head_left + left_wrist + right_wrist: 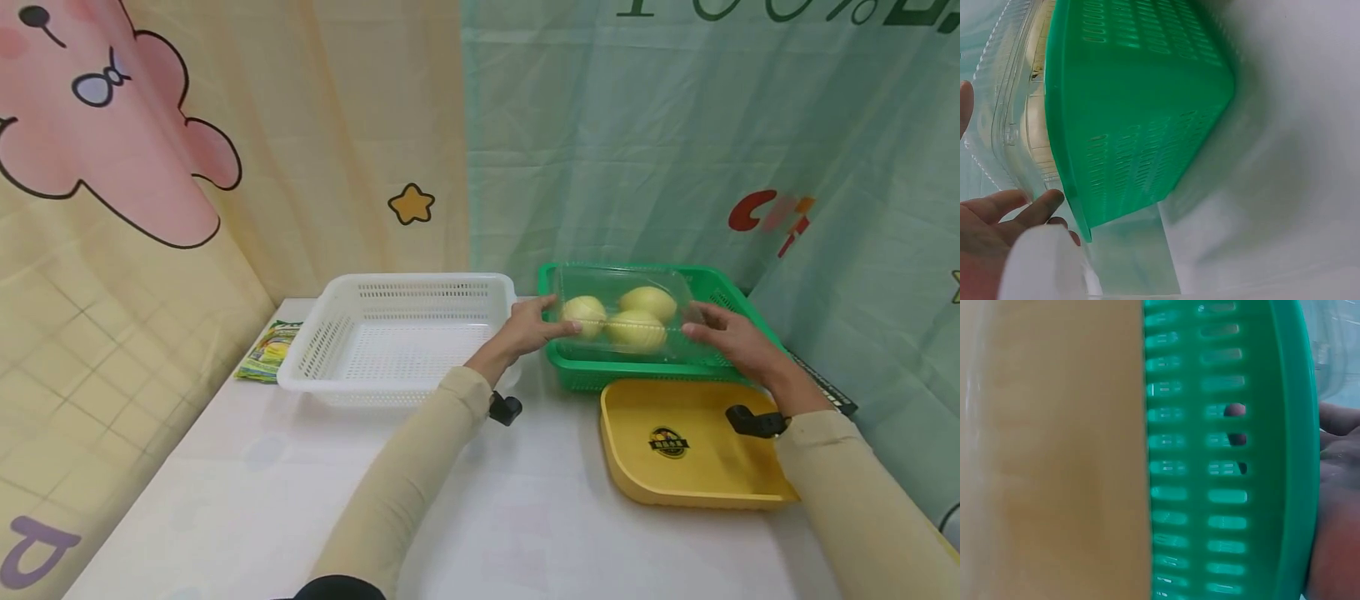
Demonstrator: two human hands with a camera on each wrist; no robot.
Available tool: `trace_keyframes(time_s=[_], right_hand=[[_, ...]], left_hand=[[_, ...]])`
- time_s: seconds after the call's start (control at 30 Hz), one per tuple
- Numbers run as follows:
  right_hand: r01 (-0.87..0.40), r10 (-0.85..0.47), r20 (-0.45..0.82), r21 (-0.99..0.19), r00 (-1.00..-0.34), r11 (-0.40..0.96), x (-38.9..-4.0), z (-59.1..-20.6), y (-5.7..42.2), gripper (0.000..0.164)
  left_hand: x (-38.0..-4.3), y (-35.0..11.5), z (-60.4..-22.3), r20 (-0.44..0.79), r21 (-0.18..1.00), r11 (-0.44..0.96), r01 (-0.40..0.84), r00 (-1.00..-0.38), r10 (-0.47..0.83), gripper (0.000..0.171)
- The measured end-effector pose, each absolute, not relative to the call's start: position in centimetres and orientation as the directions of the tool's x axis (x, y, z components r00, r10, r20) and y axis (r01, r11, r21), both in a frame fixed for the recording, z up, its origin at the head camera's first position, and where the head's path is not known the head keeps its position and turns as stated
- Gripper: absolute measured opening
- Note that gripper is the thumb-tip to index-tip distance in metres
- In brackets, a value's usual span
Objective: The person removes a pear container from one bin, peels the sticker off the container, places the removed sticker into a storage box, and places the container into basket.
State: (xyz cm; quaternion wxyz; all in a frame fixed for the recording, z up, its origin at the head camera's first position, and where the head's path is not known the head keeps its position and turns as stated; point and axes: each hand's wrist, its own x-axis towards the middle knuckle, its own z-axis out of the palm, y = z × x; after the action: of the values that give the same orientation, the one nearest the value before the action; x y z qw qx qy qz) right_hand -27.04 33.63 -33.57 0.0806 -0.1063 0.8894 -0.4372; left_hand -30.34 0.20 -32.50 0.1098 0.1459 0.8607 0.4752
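A clear plastic box point(622, 279) with three round, pale yellow fruits point(637, 330) inside is over the green perforated basket point(581, 377). My left hand point(531, 330) grips the box's left end, thumb along its near side. At the opposite end, my right hand point(731, 337) holds it between thumb and fingers. The left wrist view shows the box point(1007, 119) at the rim of the green basket point(1135, 87), with the left fingers point(1038, 209) against its edge. In the right wrist view, the basket wall partly hides the right hand point(1341, 481).
A white perforated basket point(397, 392) stands on the left of the white table point(330, 450), beside a green-and-yellow packet point(266, 354). A yellow tray point(697, 483) lies in front of the green basket, under the right forearm. Printed curtains point(360, 108) hang behind and at both sides.
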Motion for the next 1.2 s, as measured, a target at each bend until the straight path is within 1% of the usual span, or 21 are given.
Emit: trace_keyframes(time_s=[0.17, 0.33, 0.5, 0.83, 1.0, 1.2], right_hand=[[-0.091, -0.255, -0.104, -0.754, -0.961, 0.651, -27.5, -33.6, 34.0, 0.082], [-0.093, -0.250, -0.111, -0.726, -0.962, 0.681, -27.7, -33.8, 34.5, 0.084], [-0.086, -0.239, -0.124, -0.698, -0.963, 0.711, -27.8, -33.8, 35.0, 0.085], [-0.057, -0.228, -0.187, -0.642, -0.956, 0.765, -28.5, -33.6, 35.4, 0.087], [-0.060, -0.233, -0.199, -0.626, -0.952, 0.777, -28.5, -33.7, 35.7, 0.088], [-0.094, -0.246, -0.199, -0.565, -0.948, 0.820, -28.8, -34.0, 35.7, 0.093]], left_hand=[[-30.6, 0.6, -32.8, -0.053, 0.778, 0.602, 0.177, -0.937, 0.344, 0.078], [-30.8, 1.3, -32.9, -0.042, 0.727, 0.656, 0.203, -0.940, 0.338, 0.077], [-30.7, 1.9, -33.0, -0.044, 0.699, 0.682, 0.215, -0.939, 0.341, 0.079], [-31.3, 2.5, -33.4, -0.035, 0.590, 0.756, 0.283, -0.927, 0.375, 0.078], [-31.2, 3.1, -33.8, -0.052, 0.568, 0.771, 0.288, -0.922, 0.383, 0.077], [-31.2, 3.5, -34.2, -0.051, 0.560, 0.778, 0.284, -0.926, 0.374, 0.075]])
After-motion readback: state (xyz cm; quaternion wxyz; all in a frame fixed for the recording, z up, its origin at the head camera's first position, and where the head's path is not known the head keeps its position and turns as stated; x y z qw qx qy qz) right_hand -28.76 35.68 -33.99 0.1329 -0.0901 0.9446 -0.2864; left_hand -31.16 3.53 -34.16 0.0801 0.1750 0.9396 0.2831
